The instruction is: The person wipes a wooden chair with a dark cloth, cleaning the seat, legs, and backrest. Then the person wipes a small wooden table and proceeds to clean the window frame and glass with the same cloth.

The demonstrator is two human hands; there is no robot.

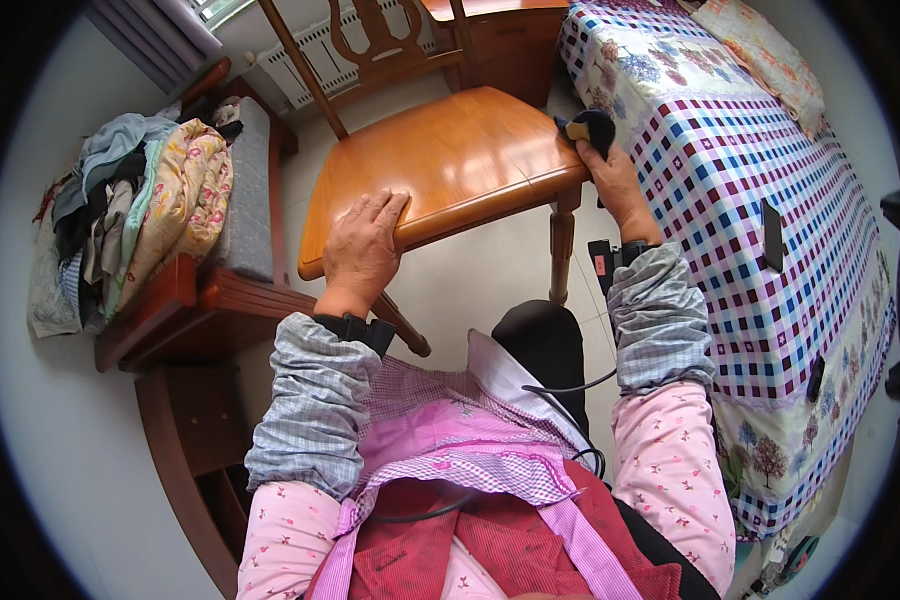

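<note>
A polished wooden chair [450, 150] with a carved splat back [378, 45] stands in front of me, its seat tilted a little in the view. My left hand [363, 245] lies flat on the near left part of the seat, fingers stretched out, holding nothing. At the seat's right corner, my right hand [615, 185] is closed on a small dark navy soft pad with a tan patch [595, 130]. Its exact kind is hard to make out. The pad is by the seat's right edge, and some of my right fingers are hidden behind it.
To the right stands a bed with a checked cover [710, 190], bearing a black phone-like slab [772, 237]. On the left, a wooden bench [205, 310] carries a grey cushion [245, 200] and a heap of clothes [175, 190]. Behind the chair are a white radiator [305, 65] and a wooden cabinet [510, 50].
</note>
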